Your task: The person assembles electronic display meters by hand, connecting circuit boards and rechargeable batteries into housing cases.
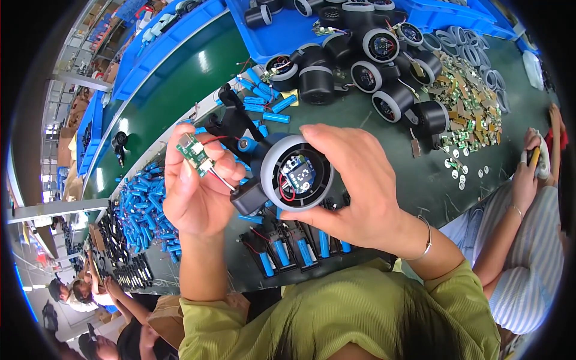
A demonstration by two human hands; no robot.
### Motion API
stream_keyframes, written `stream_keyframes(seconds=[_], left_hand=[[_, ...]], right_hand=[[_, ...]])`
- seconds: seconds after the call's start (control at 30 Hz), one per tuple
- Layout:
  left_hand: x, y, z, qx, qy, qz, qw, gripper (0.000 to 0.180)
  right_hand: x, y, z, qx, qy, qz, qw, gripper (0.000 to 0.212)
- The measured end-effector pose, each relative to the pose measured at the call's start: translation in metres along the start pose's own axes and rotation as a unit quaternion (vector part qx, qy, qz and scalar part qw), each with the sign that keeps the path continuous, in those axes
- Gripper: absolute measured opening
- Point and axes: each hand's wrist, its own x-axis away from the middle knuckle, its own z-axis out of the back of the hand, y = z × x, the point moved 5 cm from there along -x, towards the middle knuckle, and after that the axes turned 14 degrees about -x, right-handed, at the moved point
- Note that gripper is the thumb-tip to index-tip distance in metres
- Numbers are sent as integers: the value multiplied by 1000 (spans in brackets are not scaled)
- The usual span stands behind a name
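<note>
My left hand (195, 207) is raised and closed, pinching a small green circuit board (194, 152) between thumb and fingers. White and red wires run from the board toward a black housing. My right hand (363, 186) is wrapped round this round black housing with a grey ring (326, 195) on its rim. A small dark board with a display (301, 175) and red wires sits inside the ring. The housing has a short black stub (249, 197) beside my left fingers. Just behind those fingers, the end of a blue battery cell (246, 144) shows next to a black part.
Heaps of blue battery cells (141, 207) lie on the left. Black handle parts with cells (300, 246) are lined up in front of me. Ringed black housings (315, 81), small boards (471, 108) and grey rings (474, 51) lie behind and right. Another person's hand (523, 174) works at right.
</note>
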Motion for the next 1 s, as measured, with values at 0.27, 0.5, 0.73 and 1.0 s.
stream_keyframes(seconds=[0.27,0.5,0.73,1.0], left_hand=[[-9,1,13,-23,15,4,1000,42],[-10,2,8,5,-3,-5,1000,42],[-21,9,22,-16,63,3,998,38],[-133,94,218,-439,294,-97,843,24]], right_hand=[[-11,10,-8,3,-1,-17,1000,73],[-12,7,-9,4,-2,-4,1000,74],[-5,16,-11,-43,6,-83,996,68],[60,56,49,9,43,-219,975,16]])
